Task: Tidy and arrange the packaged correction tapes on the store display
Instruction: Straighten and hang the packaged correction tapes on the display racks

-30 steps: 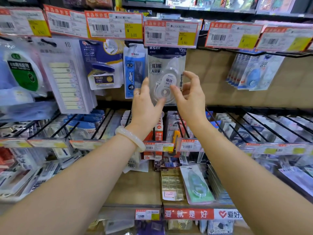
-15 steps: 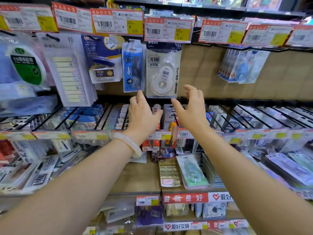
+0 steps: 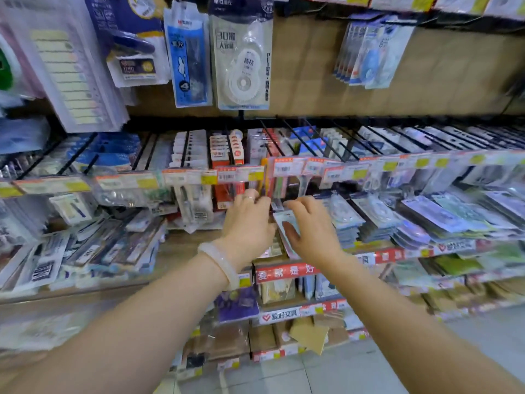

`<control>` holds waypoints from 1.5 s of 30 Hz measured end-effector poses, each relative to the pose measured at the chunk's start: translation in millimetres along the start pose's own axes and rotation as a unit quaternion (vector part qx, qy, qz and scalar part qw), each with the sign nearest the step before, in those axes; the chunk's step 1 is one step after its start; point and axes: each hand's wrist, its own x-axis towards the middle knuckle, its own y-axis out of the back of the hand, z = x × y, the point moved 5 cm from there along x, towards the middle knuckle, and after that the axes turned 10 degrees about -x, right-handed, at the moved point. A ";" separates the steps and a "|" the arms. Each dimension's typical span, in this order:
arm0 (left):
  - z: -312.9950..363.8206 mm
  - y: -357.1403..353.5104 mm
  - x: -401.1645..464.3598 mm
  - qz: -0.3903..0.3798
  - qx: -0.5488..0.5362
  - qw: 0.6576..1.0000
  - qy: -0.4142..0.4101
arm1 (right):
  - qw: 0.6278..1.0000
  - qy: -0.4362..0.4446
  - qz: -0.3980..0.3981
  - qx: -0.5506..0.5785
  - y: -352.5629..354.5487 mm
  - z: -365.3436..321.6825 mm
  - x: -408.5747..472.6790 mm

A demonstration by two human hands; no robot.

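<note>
Both our hands, left hand (image 3: 247,223) and right hand (image 3: 311,228), grip a pale green-backed correction tape pack (image 3: 287,223) at frame centre; its print is blurred.

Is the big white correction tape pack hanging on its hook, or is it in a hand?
Hanging. The white tape pack hangs on the upper row, while the left hand and the right hand are far below it.

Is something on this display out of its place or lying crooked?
Yes. A green-backed packet lies tilted on the shelf between the left hand and right hand, not squared with the stacks beside it. The packets at lower left also lean unevenly.
</note>
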 end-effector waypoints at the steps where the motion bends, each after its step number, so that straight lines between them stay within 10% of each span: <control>1: -1.5 -10.0 -3.5 -0.018 0.014 1.000 -0.001 | 0.999 -0.015 -0.031 -0.012 -6.6 3.7 -9.7; 12: -5.7 -89.1 -24.8 -0.123 0.088 0.988 0.009 | 0.970 -0.114 -0.209 -0.052 -53.1 57.1 -66.8; 45: -1.5 -250.1 130.3 -0.073 -0.086 0.929 0.353 | 0.985 0.050 -0.149 0.073 -108.4 184.9 20.2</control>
